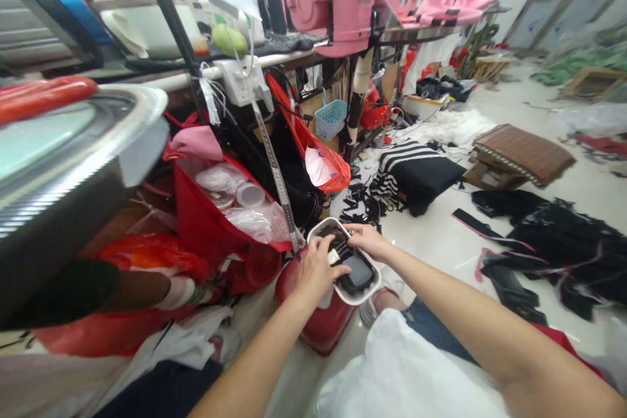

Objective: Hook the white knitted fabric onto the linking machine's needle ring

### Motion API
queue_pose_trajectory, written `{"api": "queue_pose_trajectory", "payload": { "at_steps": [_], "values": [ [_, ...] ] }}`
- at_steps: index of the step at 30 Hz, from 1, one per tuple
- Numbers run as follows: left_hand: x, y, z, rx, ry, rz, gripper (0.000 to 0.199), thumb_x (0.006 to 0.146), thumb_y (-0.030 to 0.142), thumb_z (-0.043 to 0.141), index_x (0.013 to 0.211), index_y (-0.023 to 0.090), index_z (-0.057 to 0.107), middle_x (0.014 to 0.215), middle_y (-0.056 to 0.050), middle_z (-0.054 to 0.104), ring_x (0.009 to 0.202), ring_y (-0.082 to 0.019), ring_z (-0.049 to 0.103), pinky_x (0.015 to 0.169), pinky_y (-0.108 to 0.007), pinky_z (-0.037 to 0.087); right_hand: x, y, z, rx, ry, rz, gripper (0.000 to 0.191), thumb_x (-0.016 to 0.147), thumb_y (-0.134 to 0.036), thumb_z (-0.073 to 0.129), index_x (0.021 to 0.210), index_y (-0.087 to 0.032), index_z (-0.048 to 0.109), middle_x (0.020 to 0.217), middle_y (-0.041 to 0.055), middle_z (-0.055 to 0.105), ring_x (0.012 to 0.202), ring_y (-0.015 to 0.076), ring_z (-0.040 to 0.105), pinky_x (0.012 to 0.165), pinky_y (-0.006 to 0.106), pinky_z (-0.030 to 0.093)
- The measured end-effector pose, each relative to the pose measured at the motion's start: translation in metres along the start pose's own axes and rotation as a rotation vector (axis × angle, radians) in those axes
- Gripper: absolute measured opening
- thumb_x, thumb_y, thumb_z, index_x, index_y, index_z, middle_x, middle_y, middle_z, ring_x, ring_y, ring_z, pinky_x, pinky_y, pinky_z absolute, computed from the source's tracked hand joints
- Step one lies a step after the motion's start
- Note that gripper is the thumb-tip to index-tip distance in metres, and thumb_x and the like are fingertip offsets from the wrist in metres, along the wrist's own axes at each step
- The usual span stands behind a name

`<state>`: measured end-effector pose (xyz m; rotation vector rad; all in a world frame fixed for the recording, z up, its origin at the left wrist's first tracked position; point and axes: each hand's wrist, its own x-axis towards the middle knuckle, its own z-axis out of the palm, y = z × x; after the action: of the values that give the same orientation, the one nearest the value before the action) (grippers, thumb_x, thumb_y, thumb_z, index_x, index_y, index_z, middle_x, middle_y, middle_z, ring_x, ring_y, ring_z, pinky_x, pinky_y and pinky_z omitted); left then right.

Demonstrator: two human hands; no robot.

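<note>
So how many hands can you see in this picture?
2: the left hand and the right hand, both at a white-rimmed tray. Others may be hidden among the clutter.

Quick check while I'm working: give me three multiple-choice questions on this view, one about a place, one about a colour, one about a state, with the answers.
1. Where is the white-rimmed tray?
A. On the pink machine
B. Above a red plastic container
C. On the striped fabric

2. What colour is the small slotted basket?
A. Red
B. Pink
C. Blue

3. What touches the tray?
A. Both the left hand and the right hand
B. One hand only
C. Neither hand

1: B, the red container shows directly beneath it.
2: C, its plastic shows blue.
3: A, the fingers of both hands lie on it.
</note>
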<state>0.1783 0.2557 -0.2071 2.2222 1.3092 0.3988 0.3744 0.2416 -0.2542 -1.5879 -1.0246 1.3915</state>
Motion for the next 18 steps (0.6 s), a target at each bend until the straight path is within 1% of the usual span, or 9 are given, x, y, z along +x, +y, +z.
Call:
{"api": "queue_pose_trajectory", "payload": {
  "at_steps": [2, 4, 7, 9, 11, 13, 15, 16, 18],
  "values": [
    [0.004, -0.001, -0.006, 0.032, 0.056, -0.029, 0.059, 0.081, 0.03, 0.075, 0.136, 0.027, 0.053, 0.132, -0.008, 0.055, 0.11, -0.025, 0.064, 0.091, -0.034, 0.052, -0.006, 0.002, -0.003, 0.008, -0.007, -0.022, 0.031, 0.095, -0.033, 0.063, 0.12, -0.015, 0.062, 0.111, 0.0061, 0.067, 0.088, 0.0175, 0.067, 0.074, 0.034, 0.058],
    [0.008, -0.008, -0.011, 0.066, 0.082, -0.043, 0.052, 0.084, 0.025, 0.07, 0.134, 0.027, 0.054, 0.138, -0.008, 0.051, 0.115, -0.025, 0.062, 0.096, -0.034, 0.051, -0.008, 0.008, -0.006, 0.011, -0.018, -0.031, 0.031, 0.095, -0.034, 0.062, 0.12, -0.015, 0.061, 0.111, 0.0063, 0.066, 0.089, 0.0178, 0.067, 0.075, 0.035, 0.058],
    [0.014, -0.02, -0.015, 0.123, 0.046, -0.037, 0.048, 0.082, 0.022, 0.071, 0.128, 0.026, 0.06, 0.138, -0.007, 0.056, 0.118, -0.025, 0.061, 0.1, -0.034, 0.05, -0.002, 0.019, -0.005, -0.005, -0.045, -0.026, 0.032, 0.095, -0.035, 0.062, 0.121, -0.015, 0.061, 0.115, 0.0073, 0.066, 0.093, 0.0191, 0.067, 0.078, 0.037, 0.058],
    [0.017, -0.026, -0.014, 0.176, 0.021, -0.039, 0.041, 0.086, 0.019, 0.065, 0.126, 0.022, 0.061, 0.133, -0.008, 0.06, 0.119, -0.024, 0.06, 0.102, -0.034, 0.049, 0.007, 0.026, -0.002, -0.033, -0.073, -0.019, 0.032, 0.095, -0.035, 0.062, 0.12, -0.015, 0.062, 0.117, 0.0076, 0.065, 0.096, 0.0201, 0.066, 0.08, 0.038, 0.058],
    [0.019, -0.028, -0.011, 0.233, -0.013, -0.019, 0.036, 0.091, 0.018, 0.058, 0.126, 0.021, 0.061, 0.132, -0.009, 0.061, 0.119, -0.023, 0.06, 0.102, -0.034, 0.049, 0.017, 0.031, 0.001, -0.07, -0.104, -0.014, 0.032, 0.094, -0.034, 0.063, 0.12, -0.015, 0.062, 0.119, 0.0077, 0.065, 0.098, 0.0209, 0.066, 0.081, 0.039, 0.057],
    [0.024, -0.028, -0.007, 0.286, -0.085, 0.036, 0.033, 0.093, 0.021, 0.055, 0.125, 0.025, 0.062, 0.13, -0.006, 0.063, 0.118, -0.022, 0.061, 0.099, -0.032, 0.05, 0.026, 0.033, 0.004, -0.11, -0.133, -0.017, 0.032, 0.094, -0.034, 0.063, 0.12, -0.015, 0.063, 0.12, 0.0076, 0.065, 0.099, 0.0214, 0.066, 0.082, 0.039, 0.057],
    [0.034, -0.027, -0.002, 0.333, -0.194, 0.107, 0.034, 0.09, 0.024, 0.06, 0.123, 0.03, 0.063, 0.128, -0.002, 0.065, 0.116, -0.021, 0.063, 0.097, -0.031, 0.051, 0.033, 0.031, 0.003, -0.153, -0.156, -0.022, 0.031, 0.094, -0.034, 0.064, 0.119, -0.015, 0.063, 0.119, 0.0073, 0.065, 0.099, 0.0217, 0.066, 0.083, 0.04, 0.057],
    [0.041, -0.026, 0.001, 0.357, -0.254, 0.139, 0.039, 0.086, 0.025, 0.066, 0.124, 0.033, 0.062, 0.129, 0.0, 0.065, 0.116, -0.022, 0.063, 0.096, -0.031, 0.051, 0.035, 0.03, 0.002, -0.175, -0.166, -0.023, 0.03, 0.094, -0.034, 0.064, 0.118, -0.015, 0.063, 0.118, 0.007, 0.065, 0.1, 0.0219, 0.066, 0.083, 0.04, 0.057],
    [0.056, -0.026, 0.007, 0.408, -0.372, 0.181, 0.058, 0.073, 0.025, 0.079, 0.127, 0.034, 0.06, 0.134, -0.001, 0.062, 0.116, -0.025, 0.064, 0.095, -0.033, 0.052, 0.036, 0.026, -0.003, -0.219, -0.182, -0.02, 0.03, 0.094, -0.034, 0.063, 0.118, -0.015, 0.063, 0.119, 0.0069, 0.065, 0.101, 0.0224, 0.065, 0.085, 0.041, 0.057]
  ]
}}
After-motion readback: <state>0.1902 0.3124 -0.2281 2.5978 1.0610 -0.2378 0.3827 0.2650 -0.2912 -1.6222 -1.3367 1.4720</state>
